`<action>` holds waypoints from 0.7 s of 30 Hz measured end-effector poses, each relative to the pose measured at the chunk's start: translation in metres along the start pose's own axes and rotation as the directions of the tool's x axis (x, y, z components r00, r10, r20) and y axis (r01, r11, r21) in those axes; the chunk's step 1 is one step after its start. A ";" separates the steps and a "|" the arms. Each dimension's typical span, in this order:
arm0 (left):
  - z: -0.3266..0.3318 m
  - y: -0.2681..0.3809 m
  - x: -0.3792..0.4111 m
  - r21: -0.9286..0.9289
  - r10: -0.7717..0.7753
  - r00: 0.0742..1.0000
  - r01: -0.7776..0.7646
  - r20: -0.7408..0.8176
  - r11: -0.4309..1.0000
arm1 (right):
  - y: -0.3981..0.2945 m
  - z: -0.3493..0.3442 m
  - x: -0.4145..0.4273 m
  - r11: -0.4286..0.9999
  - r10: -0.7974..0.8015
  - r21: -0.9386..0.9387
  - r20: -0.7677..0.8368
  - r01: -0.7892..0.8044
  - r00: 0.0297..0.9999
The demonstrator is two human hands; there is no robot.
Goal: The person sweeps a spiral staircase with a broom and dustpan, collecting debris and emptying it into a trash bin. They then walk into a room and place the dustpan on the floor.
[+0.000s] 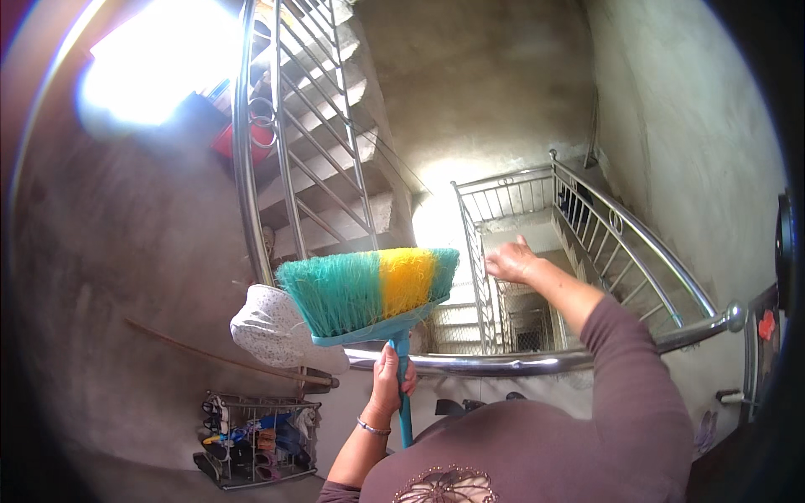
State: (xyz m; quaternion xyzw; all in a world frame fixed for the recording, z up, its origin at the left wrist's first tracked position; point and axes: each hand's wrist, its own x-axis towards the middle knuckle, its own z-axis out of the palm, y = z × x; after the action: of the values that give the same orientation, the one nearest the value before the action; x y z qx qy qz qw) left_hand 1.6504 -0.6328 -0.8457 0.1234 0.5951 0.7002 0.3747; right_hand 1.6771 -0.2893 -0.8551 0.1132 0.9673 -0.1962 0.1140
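Observation:
My left hand [391, 380] grips the turquoise handle of a broom [368, 295] just below its head. The broom is held bristles up, and the bristles are green with a yellow band. Fine pale strands or fluff cling among them. My right hand [510, 261] reaches forward over the stairwell, to the right of the broom head and apart from it. It is slightly blurred, the thumb stands away from the partly bent fingers, and nothing shows in it. A curved steel handrail [471, 363] crosses in front of my body, behind the broom handle.
A white speckled cloth item [270, 327] hangs at the handrail's left. A wooden pole [220, 353] sticks out beside it. Below stands a wire rack [258, 440] of shoes. Steel balusters [314, 144] border concrete stairs [371, 182] at upper left. Another railing [635, 232] lines the stairs at right.

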 end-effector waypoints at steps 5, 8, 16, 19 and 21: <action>0.003 0.004 0.008 0.031 -0.010 1.000 0.011 -0.004 0.999 | -0.074 -0.028 -0.015 0.692 -0.340 0.189 -0.766 0.697 0.545; -0.008 -0.006 0.007 0.153 0.052 0.999 -0.050 -0.011 0.987 | -0.050 0.027 0.000 0.845 -0.436 0.062 -0.492 0.531 0.753; -0.003 -0.006 -0.004 0.103 -0.002 0.999 -0.002 0.038 0.995 | -0.071 -0.036 -0.020 0.826 -0.255 0.174 -0.734 0.536 0.630; 0.005 0.003 -0.001 0.050 0.017 0.999 -0.019 0.028 0.999 | -0.068 0.011 -0.021 0.818 -0.457 0.106 -0.477 0.566 0.750; 0.001 0.001 -0.010 0.213 0.004 1.000 -0.006 0.011 0.977 | -0.022 0.044 -0.007 0.957 -0.242 -0.228 -0.284 0.180 0.928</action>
State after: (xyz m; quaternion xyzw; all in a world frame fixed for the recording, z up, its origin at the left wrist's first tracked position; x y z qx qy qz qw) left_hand 1.6575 -0.6387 -0.8421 0.1679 0.6644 0.6327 0.3607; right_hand 1.6860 -0.3280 -0.8848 0.0255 0.9944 -0.0898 -0.0499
